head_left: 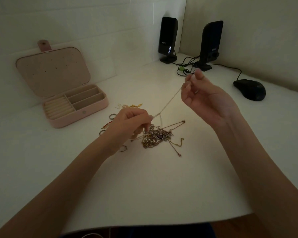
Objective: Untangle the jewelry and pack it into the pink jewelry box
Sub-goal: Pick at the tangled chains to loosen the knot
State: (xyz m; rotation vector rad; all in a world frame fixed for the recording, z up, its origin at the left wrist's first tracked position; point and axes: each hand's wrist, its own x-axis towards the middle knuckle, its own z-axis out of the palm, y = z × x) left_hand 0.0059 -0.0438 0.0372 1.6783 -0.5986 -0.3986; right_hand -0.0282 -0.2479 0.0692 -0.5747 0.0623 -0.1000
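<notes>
- Now a thin pale chain [169, 100] runs taut between both hands, above the tangled heap of gold and silver jewelry [157, 136] on the white table [144, 186].
- Right hand [201, 100] pinches its upper end, raised.
- Left hand [129, 124] pinches the lower end, just beside the heap.
- Well left, the open pink jewelry box [62, 93] stands apart.
</notes>
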